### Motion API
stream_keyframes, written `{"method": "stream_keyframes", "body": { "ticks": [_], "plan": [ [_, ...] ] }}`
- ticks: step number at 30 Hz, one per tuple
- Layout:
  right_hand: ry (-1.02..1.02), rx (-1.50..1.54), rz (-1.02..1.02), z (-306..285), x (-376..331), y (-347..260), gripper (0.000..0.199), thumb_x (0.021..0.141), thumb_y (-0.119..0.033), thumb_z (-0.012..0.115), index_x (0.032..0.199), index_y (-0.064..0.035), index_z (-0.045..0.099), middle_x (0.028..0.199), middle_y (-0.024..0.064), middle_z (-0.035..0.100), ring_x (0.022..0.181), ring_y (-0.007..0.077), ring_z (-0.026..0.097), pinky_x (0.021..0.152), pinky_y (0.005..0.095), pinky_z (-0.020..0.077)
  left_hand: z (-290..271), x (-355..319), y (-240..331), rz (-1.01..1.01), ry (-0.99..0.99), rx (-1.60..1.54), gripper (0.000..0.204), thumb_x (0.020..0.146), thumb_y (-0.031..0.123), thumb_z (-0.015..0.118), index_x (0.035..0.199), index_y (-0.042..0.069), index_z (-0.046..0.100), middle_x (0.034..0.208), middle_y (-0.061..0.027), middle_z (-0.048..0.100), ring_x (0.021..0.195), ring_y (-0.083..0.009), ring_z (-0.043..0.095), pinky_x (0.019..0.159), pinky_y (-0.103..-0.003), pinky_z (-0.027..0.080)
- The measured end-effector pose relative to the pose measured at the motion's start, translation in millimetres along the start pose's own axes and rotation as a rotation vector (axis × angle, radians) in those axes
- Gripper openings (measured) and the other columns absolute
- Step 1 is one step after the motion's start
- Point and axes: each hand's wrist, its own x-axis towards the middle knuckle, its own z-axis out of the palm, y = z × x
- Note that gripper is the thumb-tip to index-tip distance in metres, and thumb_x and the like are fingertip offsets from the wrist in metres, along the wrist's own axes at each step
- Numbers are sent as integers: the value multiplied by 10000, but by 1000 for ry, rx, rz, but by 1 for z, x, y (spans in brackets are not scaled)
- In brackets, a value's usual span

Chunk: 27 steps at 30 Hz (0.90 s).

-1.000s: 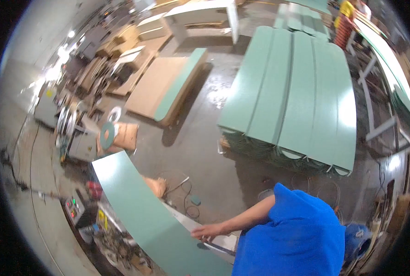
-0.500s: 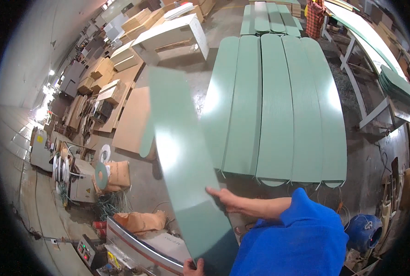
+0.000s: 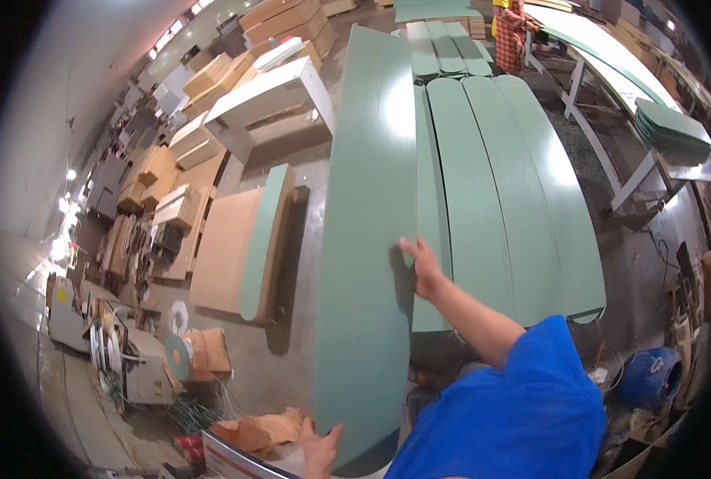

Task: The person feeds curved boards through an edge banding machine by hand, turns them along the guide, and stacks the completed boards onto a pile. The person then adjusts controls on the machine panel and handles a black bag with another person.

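A long green panel (image 3: 362, 199) lies lengthwise before me, its far end raised and a bright reflection on its upper part. My left hand (image 3: 320, 451) grips its near left edge, thumb and forefinger showing. Along the right edge, about halfway up, my right hand (image 3: 425, 271) holds it, with fingertips casting a shadow on its face; what lies under the edge is hidden. To the right, several round-ended green panels (image 3: 491, 199) rest side by side, partly covered by the held one.
At left, another green strip (image 3: 263, 247) lies on a stack of brown boards (image 3: 221, 255). A white frame (image 3: 279, 100) stands beyond. A machine edge (image 3: 239, 463) is near my left hand, a blue drum (image 3: 651, 379) at right. Another person (image 3: 509, 36) stands at a far bench.
The held panel has swung right and forward, now overlapping the left side of the laid-out panels. My right hand has moved farther up and right; the view has shifted too.
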Motion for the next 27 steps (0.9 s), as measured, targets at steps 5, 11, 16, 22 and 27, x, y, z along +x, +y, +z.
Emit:
{"method": "stream_keyframes", "body": {
  "ticks": [5,11,16,22,27],
  "plan": [
    [432,-260,-108,-27,22,60,672,870,-267,719,1420,-50,400,1203,120,582,1118,246,541,900,423,484,41,109,-2,169,-152,221,384,746,191,804,972,-36,591,923,-135,681,833,-172,626,732,-330,508],
    [382,-285,-87,-64,103,21,526,865,-211,724,1297,-30,485,1188,106,605,987,217,579,812,399,494,106,187,34,-58,-396,244,449,786,263,790,1052,-41,594,989,-136,682,875,-189,640,753,-333,515],
    [369,-394,-134,-95,186,7,507,852,-163,727,1285,-15,507,1183,108,615,1003,206,588,808,381,492,179,243,2,-96,-437,125,510,804,286,779,1135,-49,583,1038,-142,681,917,-197,646,780,-331,518],
    [440,-463,-167,-98,242,-34,428,853,-111,702,1240,-1,556,1123,90,662,993,190,611,830,345,491,244,285,26,-115,-408,206,559,789,303,789,1146,-72,578,1048,-153,677,927,-201,644,796,-327,514],
    [488,-584,-273,-107,290,-55,423,854,-137,709,1233,-3,576,1140,95,664,998,188,615,848,345,491,284,312,43,-149,-392,175,628,771,340,800,1160,-94,565,1052,-157,671,938,-204,638,791,-326,510]
  ]
}}
